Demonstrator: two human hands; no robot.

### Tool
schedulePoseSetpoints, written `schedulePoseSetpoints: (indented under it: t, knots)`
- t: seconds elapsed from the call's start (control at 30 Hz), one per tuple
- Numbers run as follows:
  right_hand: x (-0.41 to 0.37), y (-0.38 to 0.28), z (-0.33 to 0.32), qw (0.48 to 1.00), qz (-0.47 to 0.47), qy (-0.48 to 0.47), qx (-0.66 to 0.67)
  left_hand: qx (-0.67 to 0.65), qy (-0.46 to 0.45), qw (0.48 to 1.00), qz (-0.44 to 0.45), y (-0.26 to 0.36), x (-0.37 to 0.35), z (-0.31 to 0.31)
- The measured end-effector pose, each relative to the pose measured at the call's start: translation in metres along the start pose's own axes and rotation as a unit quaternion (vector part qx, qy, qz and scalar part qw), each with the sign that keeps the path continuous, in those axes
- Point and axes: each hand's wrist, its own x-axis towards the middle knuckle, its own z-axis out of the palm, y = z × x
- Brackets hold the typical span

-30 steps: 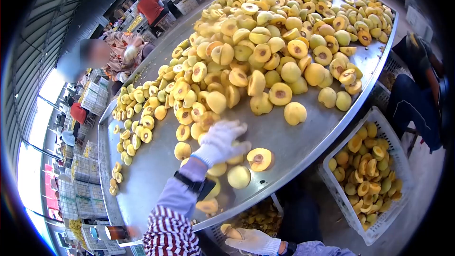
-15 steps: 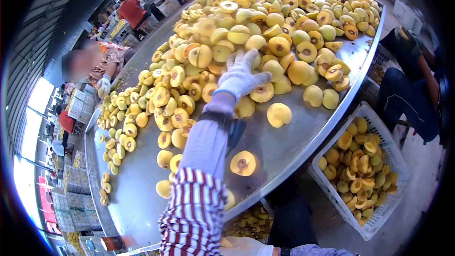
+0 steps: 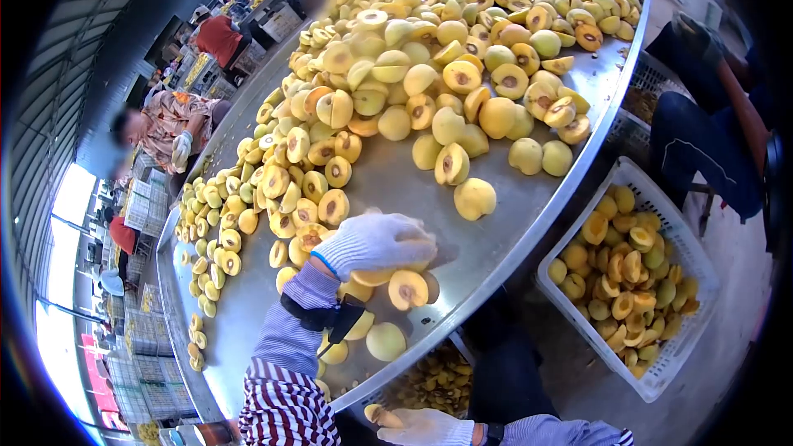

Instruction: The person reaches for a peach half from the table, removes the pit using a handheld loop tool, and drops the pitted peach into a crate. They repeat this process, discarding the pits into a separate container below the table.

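Observation:
My left hand, in a white knit glove, is cupped palm down over peach halves near the metal table's front edge. Its fingers are bent and blurred, with their tips hidden. More yellow peach halves lie just below that wrist. At the bottom, my right hand, also gloved, is closed on a tan, round-ended piece whose kind I cannot make out. A large heap of halved peaches, many with brown pits showing, covers the far part of the table.
The metal table has a raised rim. To the right on the floor stands a white crate of peach halves. Below the table edge is another container of fruit pieces. A seated person's leg is at right; other workers sit further left.
My left hand has moved from the heap toward the near table edge, leaving bare metal behind it and peach halves gathered under it. The tan piece in my right hand shows more.

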Motion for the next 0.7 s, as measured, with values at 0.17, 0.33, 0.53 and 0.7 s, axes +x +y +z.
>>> schedulePoseSetpoints:
  t: [0.17,0.33,0.53,0.7]
  knots:
    - [-0.009,-0.015,-0.002,1.000,0.011,-0.015,0.017,0.050,0.279,0.944,0.169,0.041,0.062,-0.023]
    - [-0.007,-0.003,-0.009,0.991,-0.038,-0.032,0.124,-0.015,0.255,0.967,0.010,0.069,0.171,-0.042]
    - [-0.005,-0.003,-0.014,0.998,0.025,-0.028,0.042,0.097,0.250,0.963,-0.041,0.085,0.179,-0.039]
    - [-0.006,-0.009,-0.011,0.997,-0.024,0.001,0.072,0.096,0.201,0.973,0.056,0.069,0.142,-0.023]
